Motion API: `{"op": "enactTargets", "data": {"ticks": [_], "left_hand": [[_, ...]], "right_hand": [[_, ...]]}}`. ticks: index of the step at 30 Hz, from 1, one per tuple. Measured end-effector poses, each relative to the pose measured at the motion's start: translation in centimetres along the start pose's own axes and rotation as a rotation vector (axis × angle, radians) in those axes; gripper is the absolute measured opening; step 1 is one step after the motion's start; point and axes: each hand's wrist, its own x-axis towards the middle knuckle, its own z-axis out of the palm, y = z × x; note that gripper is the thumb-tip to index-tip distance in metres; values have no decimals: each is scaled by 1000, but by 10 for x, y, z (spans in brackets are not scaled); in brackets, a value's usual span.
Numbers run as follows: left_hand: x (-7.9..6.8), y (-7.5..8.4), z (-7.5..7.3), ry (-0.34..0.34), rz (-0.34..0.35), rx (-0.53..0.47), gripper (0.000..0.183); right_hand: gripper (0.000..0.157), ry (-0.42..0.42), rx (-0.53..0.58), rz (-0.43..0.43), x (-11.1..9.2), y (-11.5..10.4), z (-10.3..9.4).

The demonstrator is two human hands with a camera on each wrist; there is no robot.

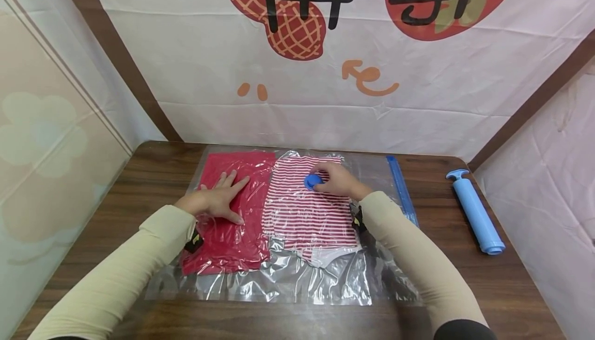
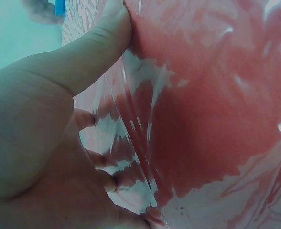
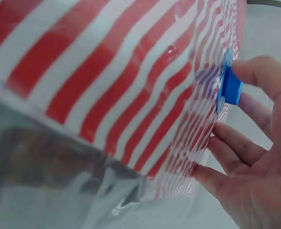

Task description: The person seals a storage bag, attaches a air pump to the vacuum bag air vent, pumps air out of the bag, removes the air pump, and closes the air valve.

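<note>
A clear plastic vacuum bag lies flat on the table, with a folded red garment in its left half and a red-and-white striped garment beside it. My left hand rests with spread fingers on the bag over the red garment; the left wrist view shows its thumb against the shiny film. Over the striped garment, my right hand pinches the round blue valve cap between thumb and index finger. Its other fingers touch the film.
A light blue hand pump lies at the table's right side, apart from the bag. The blue zip strip runs along the bag's right edge, partly beneath my right forearm. Behind the wooden table hangs a printed cloth.
</note>
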Motion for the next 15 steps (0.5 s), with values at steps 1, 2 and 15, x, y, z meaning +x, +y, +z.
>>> {"op": "enactTargets", "data": {"ticks": [1, 2, 15], "left_hand": [[0, 0, 0, 0, -1, 2, 119], [0, 0, 0, 0, -1, 3, 119], [-2, -1, -2, -2, -6, -24, 119]], "right_hand": [[41, 1, 1, 1, -1, 0, 0], [38, 7, 1, 2, -1, 1, 0], [54, 23, 54, -41, -3, 9, 3]]}}
